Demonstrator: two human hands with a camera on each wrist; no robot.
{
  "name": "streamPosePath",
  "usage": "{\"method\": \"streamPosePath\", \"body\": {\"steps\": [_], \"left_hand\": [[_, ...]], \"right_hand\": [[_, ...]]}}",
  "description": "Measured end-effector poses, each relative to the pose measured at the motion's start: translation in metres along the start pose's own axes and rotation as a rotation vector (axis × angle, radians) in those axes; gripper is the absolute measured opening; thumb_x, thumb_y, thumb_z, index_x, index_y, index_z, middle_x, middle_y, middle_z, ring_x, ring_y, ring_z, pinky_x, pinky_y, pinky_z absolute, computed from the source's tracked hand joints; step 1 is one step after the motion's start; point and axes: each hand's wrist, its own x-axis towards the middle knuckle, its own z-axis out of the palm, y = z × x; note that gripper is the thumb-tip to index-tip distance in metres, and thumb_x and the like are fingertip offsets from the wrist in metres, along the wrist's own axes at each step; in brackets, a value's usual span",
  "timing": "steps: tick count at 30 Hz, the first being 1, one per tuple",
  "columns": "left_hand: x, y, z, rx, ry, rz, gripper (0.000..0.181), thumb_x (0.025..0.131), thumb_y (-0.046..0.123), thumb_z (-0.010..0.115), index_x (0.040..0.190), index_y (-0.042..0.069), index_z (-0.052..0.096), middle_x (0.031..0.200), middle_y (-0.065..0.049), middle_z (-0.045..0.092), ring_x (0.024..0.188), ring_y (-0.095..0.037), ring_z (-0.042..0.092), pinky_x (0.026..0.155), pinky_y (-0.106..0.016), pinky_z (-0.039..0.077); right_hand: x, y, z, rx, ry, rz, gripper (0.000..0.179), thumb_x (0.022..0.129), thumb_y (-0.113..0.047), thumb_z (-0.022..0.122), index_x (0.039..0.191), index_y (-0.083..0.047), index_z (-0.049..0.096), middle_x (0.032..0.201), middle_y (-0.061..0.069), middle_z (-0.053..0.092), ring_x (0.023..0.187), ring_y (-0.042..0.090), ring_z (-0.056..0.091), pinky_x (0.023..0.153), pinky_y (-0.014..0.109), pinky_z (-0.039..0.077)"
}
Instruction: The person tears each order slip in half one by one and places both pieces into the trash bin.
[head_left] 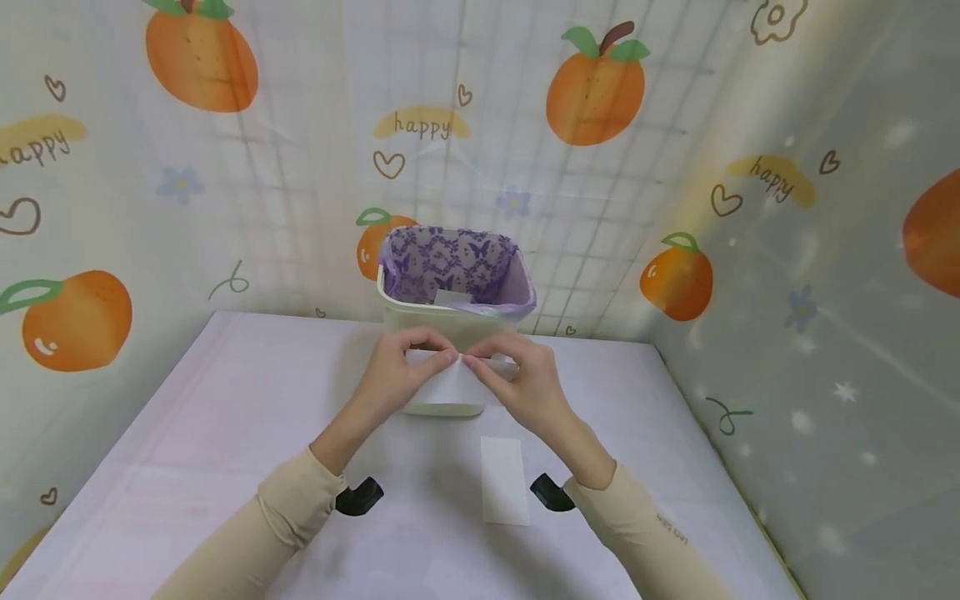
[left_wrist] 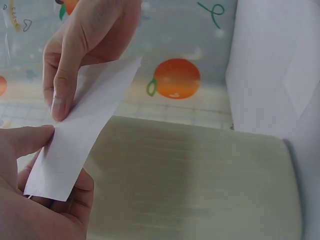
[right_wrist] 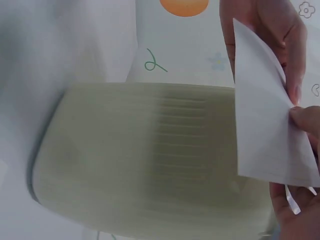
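Observation:
In the head view both hands meet over the front of a bin. The left hand (head_left: 393,371) pinches a small sheet of white paper (head_left: 452,387) near the middle of its upper edge, thumb on the near face. Right beside it, the right hand (head_left: 531,387) pinches the same edge, the two thumb tips almost together. In the left wrist view the paper (left_wrist: 82,125) is whole between the hands and slightly bent. The right wrist view shows a thin white strip (right_wrist: 292,201) by the right hand's fingers, below the sheet. A second white paper (head_left: 504,482) lies flat on the table.
The pale bin (head_left: 427,317) stands at the table's back edge, with a purple patterned liner (head_left: 453,262) and a white piece (head_left: 452,297) inside. Dark curved pieces (head_left: 360,497) show beside both forearms. A printed curtain (head_left: 315,167) hangs behind the table (head_left: 225,433).

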Motion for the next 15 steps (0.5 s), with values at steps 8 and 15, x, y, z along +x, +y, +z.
{"method": "streamPosePath", "body": {"steps": [8, 15], "left_hand": [[0.013, 0.021, -0.012, 0.014, -0.016, 0.054, 0.004, 0.096, 0.015, 0.077, 0.098, 0.012, 0.079, 0.097, 0.0, 0.078, 0.107, -0.016, 0.069, 0.108, -0.045, 0.049], [0.027, 0.031, -0.015, -0.006, -0.014, 0.067, 0.004, 0.097, 0.013, 0.076, 0.099, 0.01, 0.079, 0.098, -0.002, 0.078, 0.105, -0.018, 0.068, 0.106, -0.045, 0.049]], "right_hand": [[0.021, -0.01, -0.012, 0.016, 0.005, 0.003, 0.003, 0.094, -0.01, 0.08, 0.097, -0.009, 0.079, 0.092, 0.001, 0.079, 0.091, 0.018, 0.073, 0.083, 0.033, 0.056], [0.037, -0.011, -0.021, 0.012, 0.024, -0.005, 0.007, 0.091, -0.003, 0.081, 0.095, -0.009, 0.079, 0.09, 0.002, 0.079, 0.086, 0.018, 0.072, 0.081, 0.025, 0.053]]}}
